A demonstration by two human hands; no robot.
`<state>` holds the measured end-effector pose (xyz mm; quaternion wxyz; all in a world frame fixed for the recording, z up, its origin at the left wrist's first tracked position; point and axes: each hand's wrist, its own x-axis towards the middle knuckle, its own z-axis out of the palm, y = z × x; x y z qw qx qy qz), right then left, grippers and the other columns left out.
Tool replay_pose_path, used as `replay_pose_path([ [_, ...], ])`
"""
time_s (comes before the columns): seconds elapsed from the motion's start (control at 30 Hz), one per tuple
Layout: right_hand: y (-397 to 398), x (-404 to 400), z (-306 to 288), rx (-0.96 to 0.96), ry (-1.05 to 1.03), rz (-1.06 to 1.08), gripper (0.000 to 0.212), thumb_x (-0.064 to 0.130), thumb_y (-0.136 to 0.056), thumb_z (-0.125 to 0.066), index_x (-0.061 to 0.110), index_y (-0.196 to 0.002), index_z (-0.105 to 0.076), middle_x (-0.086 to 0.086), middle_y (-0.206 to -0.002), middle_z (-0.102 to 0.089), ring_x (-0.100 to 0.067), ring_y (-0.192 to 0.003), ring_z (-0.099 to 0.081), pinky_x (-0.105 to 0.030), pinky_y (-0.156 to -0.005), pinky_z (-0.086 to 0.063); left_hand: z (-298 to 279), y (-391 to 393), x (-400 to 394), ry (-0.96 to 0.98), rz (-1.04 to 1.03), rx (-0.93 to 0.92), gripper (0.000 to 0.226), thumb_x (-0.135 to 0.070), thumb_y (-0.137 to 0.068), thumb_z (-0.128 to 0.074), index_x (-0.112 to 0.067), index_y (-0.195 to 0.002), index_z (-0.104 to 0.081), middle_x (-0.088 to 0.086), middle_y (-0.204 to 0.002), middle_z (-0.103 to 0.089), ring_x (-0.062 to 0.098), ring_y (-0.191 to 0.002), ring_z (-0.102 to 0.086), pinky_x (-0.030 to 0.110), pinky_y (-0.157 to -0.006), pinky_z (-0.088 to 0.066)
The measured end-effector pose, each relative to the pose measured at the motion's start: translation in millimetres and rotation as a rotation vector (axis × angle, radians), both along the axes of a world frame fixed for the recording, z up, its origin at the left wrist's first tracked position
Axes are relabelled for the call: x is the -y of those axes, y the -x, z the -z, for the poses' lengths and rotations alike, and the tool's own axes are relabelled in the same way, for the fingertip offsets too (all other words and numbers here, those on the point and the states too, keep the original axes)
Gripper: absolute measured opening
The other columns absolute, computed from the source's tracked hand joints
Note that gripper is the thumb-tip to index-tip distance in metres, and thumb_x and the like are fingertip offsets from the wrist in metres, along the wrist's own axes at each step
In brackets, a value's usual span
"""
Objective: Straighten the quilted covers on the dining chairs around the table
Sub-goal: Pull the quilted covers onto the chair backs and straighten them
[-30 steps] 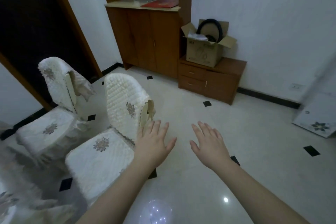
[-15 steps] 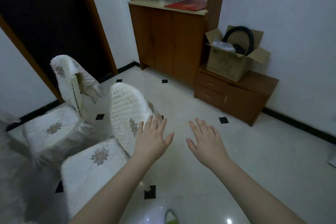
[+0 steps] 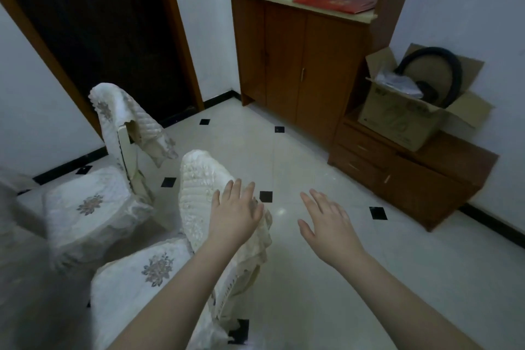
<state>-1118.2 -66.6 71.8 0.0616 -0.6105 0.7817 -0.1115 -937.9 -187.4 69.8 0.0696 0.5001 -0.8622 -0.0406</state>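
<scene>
Two dining chairs with white quilted covers stand at the left. The near chair's back cover [image 3: 196, 193] hangs rumpled, and its seat cover [image 3: 136, 273] bears a flower pattern. My left hand [image 3: 234, 214] is spread flat over the back side of that cover, fingers apart, gripping nothing. My right hand [image 3: 326, 221] hovers open over the floor to the right of the chair, touching nothing. On the far chair [image 3: 91, 207], the back cover [image 3: 125, 113] is crooked, one flap hanging loose off the backrest.
A wooden cabinet [image 3: 298, 65] with a red folder [image 3: 338, 1] stands ahead. A low drawer unit [image 3: 412, 176] at the right carries an open cardboard box [image 3: 403, 119]. A dark doorway [image 3: 93, 23] is behind the chairs. White tiled floor [image 3: 312, 278] stretches to the right.
The view has moved closer to the near chair and turned left. My left hand has come over the chair's back cover; my right hand stays open beside it.
</scene>
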Motion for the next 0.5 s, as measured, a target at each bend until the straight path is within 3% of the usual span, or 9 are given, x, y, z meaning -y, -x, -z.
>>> replay_pose_path([
  [0.27,45.8,116.5,18.6,0.041,-0.025,-0.246,0.058,0.041,-0.097,-0.041,0.021,-0.149,-0.026,-0.003,-0.155,-0.026,-0.022,-0.143,-0.021,-0.039,-0.115,-0.015,32.8,19.3,71.4,-0.006,-0.243,0.012,0.064,-0.051,-0.094,-0.038,-0.024,-0.150,-0.023,0.010,-0.158,-0.019,0.027,-0.146,-0.012,0.049,-0.115,-0.015],
  [0.4,63.8,172.7,30.9,0.042,-0.082,-0.443,0.060,0.043,-0.095,-0.038,0.023,-0.150,-0.023,-0.003,-0.156,-0.024,-0.022,-0.143,-0.021,-0.040,-0.115,-0.016,41.1,46.4,85.2,-0.101,-0.464,-0.064,0.082,-0.049,-0.090,-0.044,-0.022,-0.152,0.003,0.013,-0.159,-0.008,0.029,-0.145,-0.013,0.047,-0.113,-0.022],
  [0.5,75.6,199.2,36.7,0.046,-0.115,-0.571,0.068,0.050,-0.087,-0.023,0.023,-0.149,-0.027,-0.004,-0.155,-0.026,-0.024,-0.142,-0.024,-0.041,-0.114,-0.018,47.0,64.4,93.0,-0.151,-0.616,-0.103,0.089,-0.046,-0.089,-0.047,-0.019,-0.150,0.013,0.015,-0.159,-0.008,0.029,-0.144,-0.018,0.049,-0.110,-0.030],
])
